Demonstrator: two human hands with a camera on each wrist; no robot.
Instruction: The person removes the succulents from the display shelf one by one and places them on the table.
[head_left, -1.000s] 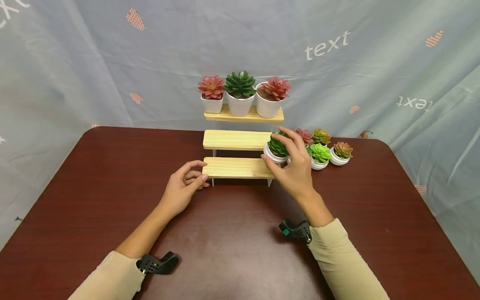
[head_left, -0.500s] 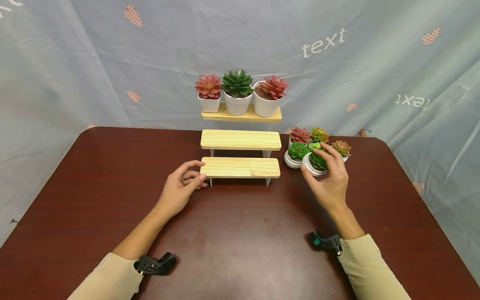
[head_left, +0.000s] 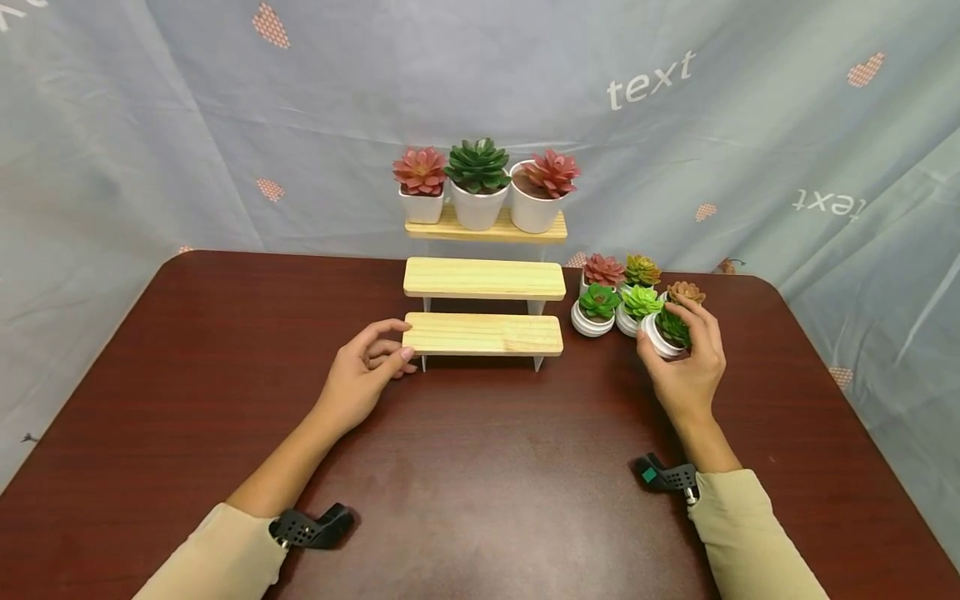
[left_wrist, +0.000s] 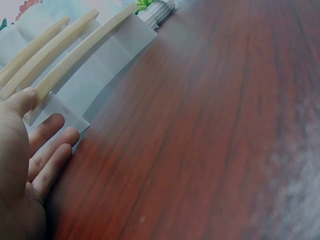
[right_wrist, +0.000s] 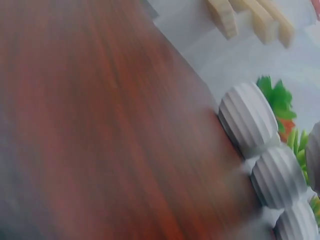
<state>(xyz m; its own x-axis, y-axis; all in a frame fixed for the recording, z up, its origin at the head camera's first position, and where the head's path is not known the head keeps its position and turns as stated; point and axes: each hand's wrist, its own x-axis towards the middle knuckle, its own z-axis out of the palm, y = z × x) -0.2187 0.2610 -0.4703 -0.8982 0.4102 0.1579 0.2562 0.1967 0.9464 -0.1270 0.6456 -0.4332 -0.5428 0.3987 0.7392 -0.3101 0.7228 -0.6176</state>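
Note:
My left hand (head_left: 358,377) grips the left end of the lowest wooden shelf of a three-tier plant stand (head_left: 480,333), thumb at its front edge and forefinger at the back. The left wrist view shows the thumb of the left hand (left_wrist: 17,160) on the board, the other fingers by the clear side panel. Between thumb and fingers, my right hand (head_left: 688,367) holds a small dark green potted succulent (head_left: 666,336) in a white ribbed pot, slightly tilted. It is in front of the brown succulent (head_left: 686,292) and right of the lime-green succulent (head_left: 640,303).
Three larger potted succulents stand on the top shelf (head_left: 487,231), a dark green one (head_left: 477,171) between two pink ones. Right of the stand are a bright green succulent (head_left: 597,303), a red one (head_left: 603,271) and a yellow-green one (head_left: 642,271). A curtain (head_left: 330,100) hangs behind the table.
My right hand has carried the dark green succulent rightward from the stand's right end, past the bright green and lime-green pots, to before the brown one. My left hand keeps its place.

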